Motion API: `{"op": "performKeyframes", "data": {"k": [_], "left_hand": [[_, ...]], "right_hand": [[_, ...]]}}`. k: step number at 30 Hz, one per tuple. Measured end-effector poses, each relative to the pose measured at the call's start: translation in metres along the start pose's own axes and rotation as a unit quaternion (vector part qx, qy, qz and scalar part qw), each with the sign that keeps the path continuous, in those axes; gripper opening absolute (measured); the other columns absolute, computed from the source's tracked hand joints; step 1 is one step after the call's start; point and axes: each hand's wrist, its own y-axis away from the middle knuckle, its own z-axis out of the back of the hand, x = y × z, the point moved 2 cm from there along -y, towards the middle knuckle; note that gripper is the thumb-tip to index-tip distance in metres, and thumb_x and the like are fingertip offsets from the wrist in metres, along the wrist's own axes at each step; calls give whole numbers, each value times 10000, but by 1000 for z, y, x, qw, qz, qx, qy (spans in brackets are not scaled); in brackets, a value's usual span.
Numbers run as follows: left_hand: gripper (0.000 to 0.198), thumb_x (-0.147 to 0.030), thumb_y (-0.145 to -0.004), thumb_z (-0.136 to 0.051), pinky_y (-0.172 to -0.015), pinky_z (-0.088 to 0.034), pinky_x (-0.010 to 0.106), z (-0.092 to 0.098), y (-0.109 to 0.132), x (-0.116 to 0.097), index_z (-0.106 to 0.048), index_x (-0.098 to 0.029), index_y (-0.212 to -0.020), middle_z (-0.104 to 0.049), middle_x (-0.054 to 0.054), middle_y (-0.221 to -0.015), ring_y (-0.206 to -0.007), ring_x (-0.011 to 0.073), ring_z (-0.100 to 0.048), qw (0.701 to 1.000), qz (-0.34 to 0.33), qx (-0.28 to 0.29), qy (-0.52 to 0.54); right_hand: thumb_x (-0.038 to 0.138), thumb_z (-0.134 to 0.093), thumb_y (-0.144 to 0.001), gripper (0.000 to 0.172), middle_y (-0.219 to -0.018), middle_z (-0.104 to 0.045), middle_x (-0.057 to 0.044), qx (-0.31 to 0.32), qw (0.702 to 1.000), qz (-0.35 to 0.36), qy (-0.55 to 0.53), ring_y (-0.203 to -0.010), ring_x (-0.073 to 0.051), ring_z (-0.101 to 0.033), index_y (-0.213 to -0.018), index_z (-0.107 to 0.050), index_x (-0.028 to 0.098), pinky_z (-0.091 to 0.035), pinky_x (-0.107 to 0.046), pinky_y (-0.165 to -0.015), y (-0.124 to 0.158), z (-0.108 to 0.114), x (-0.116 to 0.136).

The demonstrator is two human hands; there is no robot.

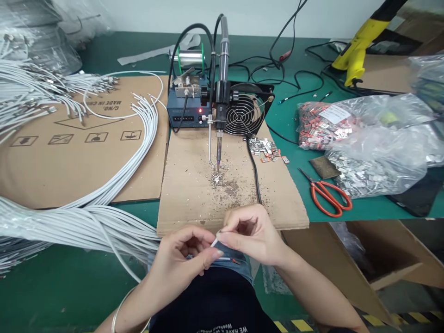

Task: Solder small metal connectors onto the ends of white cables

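My left hand (183, 259) pinches the end of a thin white cable (214, 242) just below the table's front edge. My right hand (251, 233) is closed too, its fingertips pinching the fine stripped wires at that same cable tip. Both hands meet above my lap. Farther back, a soldering iron (219, 138) hangs upright on its stand over a cardboard pad (194, 194) speckled with solder bits. The blue soldering station (185, 111) with a solder spool (189, 58) stands behind it.
A thick bundle of white cables (69, 222) sweeps across the left on cardboard. A small fan (246, 113), a pile of metal connector shells (265, 149), red scissors (328, 194) and plastic bags of parts (367, 148) lie right. An open carton (374, 259) sits below the table edge.
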Motion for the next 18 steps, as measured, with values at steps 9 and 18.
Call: {"op": "performKeyframes", "data": {"k": [9,18], "left_hand": [[50,-144,-649,-700,-306,-363,136,-9,5,-20,-684,-167,-608,-541,-44,-451,-347,58,-447,992,29,-116,31],[23,-155,-662,-720,-321,-377,115,-2,-3,-13,-716,-167,-643,-557,-41,-437,-355,53,-469,998,27,-51,30]], "right_hand": [[232,-734,-668,102,-496,-571,15,-116,992,50,26,-439,-88,-458,-605,-671,182,-362,-208,-403,-3,10,8],[226,-703,-716,87,-464,-471,39,-18,984,56,166,-443,-91,-399,-669,-668,161,-321,-223,-410,-1,4,13]]}}
